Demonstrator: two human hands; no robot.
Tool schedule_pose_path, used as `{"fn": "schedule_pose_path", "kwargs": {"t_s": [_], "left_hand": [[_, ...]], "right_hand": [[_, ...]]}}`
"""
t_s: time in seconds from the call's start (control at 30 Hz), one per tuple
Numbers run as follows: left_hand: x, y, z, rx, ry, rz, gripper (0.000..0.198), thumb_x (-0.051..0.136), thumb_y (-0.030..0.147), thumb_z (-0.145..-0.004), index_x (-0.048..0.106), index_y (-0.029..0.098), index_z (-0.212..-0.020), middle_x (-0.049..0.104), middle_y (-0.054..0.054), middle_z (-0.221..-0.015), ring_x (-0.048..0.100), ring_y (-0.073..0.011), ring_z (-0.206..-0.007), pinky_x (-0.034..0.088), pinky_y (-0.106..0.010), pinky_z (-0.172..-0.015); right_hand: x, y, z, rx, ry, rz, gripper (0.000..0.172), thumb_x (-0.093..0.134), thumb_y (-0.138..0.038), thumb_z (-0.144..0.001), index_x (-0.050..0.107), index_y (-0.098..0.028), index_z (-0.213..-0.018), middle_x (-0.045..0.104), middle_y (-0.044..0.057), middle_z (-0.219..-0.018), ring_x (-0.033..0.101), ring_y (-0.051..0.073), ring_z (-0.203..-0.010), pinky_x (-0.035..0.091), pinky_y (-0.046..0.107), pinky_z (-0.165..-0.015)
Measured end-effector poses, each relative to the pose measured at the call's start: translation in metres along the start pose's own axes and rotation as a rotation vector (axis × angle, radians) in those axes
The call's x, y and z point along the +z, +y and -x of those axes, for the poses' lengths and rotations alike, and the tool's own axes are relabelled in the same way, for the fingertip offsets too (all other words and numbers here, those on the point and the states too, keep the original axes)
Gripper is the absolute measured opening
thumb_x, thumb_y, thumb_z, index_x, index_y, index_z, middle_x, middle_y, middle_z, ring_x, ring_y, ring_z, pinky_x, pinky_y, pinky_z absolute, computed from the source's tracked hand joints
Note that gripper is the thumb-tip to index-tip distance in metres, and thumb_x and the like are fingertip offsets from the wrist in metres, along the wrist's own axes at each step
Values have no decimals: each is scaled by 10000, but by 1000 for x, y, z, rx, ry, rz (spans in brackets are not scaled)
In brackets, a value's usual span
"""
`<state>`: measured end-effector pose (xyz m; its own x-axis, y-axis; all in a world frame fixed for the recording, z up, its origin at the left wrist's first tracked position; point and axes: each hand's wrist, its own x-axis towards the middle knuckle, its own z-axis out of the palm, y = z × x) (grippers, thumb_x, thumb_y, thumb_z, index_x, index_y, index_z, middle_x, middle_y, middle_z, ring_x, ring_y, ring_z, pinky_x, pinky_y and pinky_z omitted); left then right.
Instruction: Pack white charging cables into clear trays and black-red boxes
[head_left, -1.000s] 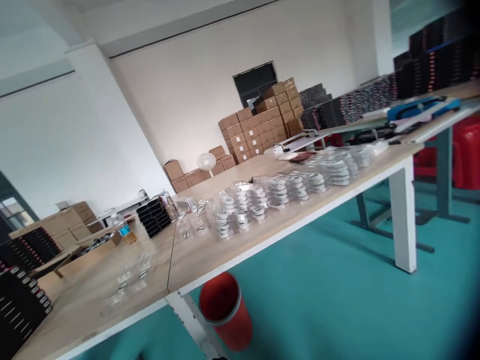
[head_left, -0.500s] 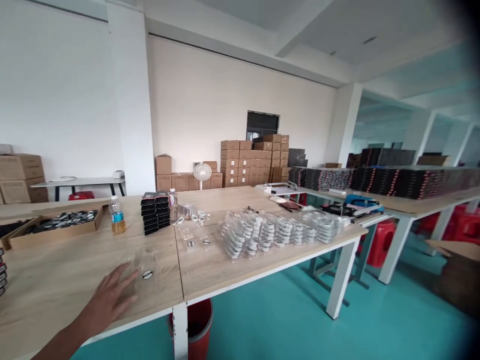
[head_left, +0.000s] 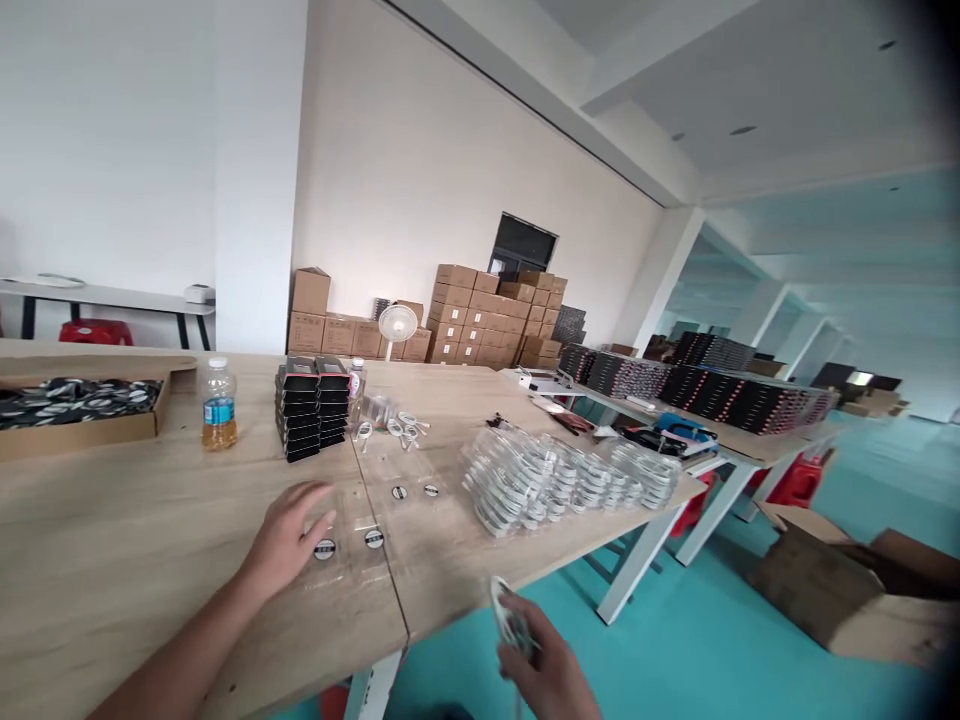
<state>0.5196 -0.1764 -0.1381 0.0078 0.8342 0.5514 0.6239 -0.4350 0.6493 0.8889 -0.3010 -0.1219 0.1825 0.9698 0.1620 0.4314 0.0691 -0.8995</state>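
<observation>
- The right hand (head_left: 551, 655), at the lower centre of the frame, grips a white cable coil (head_left: 498, 596); it looks light and flexible, best pinched around the whole bundle so that no loop slips loose.
- The left hand (head_left: 285, 538), left of centre, is loosely open and grasps nothing visible, beside two clear plastic packs (head_left: 373, 539) with round labels; whether it touches one I cannot tell.
- The packs look thin, slick and easily creased; their edges seem the surest hold.
- The pale wood-grain table (head_left: 150, 520) looks smooth, with a seam running beneath the packs.
- Stacked clear packs (head_left: 517, 480) fill its right part; a drink bottle (head_left: 219, 415) and black boxes (head_left: 304, 415) stand upper left.
- Beyond, cardboard cartons (head_left: 472, 315) line a white wall; the floor (head_left: 645, 645) is green.
</observation>
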Motion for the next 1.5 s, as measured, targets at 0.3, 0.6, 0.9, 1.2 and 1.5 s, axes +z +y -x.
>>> {"fn": "schedule_pose_path", "kwargs": {"t_s": [0.3,0.6,0.9,1.2,1.5], "left_hand": [[-13,-62,-9,-362,185,87,314,476,370,-826,674,236,-1030,731,-46,-1109,680,-209,-831,548,-351,-805],[-14,-79,-5,-477,85,44,355,541,441,-764,698,250,-1018,751,-45,-1054,693,-249,-855,539,-382,-798],[-17,-74,5,-566,237,96,289,594,519,-677,723,326,-850,772,16,-1001,645,-321,-1074,454,-501,-1013],[-21,-43,-5,-543,241,152,281,635,450,-612,744,242,-766,786,-41,-915,674,-324,-947,515,-447,-886],[-12,-51,-45,-563,394,384,253,538,447,-688,535,220,-576,612,-7,-592,624,-214,-722,504,-346,-734]], "right_hand": [[101,-28,-109,-64,-143,37,762,593,-257,-732,386,-136,-1456,580,-49,-696,499,139,-606,420,261,-599],[110,-6,-100,-120,-58,208,558,577,-268,-779,545,-164,-1326,679,-9,-720,608,169,-637,471,260,-605],[106,0,-94,-298,-122,304,568,546,-163,-800,515,-226,-1364,704,78,-1240,677,264,-1103,541,352,-925],[106,-3,-95,-316,-66,387,543,505,-181,-827,506,-177,-1370,699,139,-1233,678,300,-1095,540,397,-919],[107,-13,-97,-246,17,364,511,515,-287,-839,560,-132,-1324,726,179,-1148,692,330,-1025,531,447,-889]]}}
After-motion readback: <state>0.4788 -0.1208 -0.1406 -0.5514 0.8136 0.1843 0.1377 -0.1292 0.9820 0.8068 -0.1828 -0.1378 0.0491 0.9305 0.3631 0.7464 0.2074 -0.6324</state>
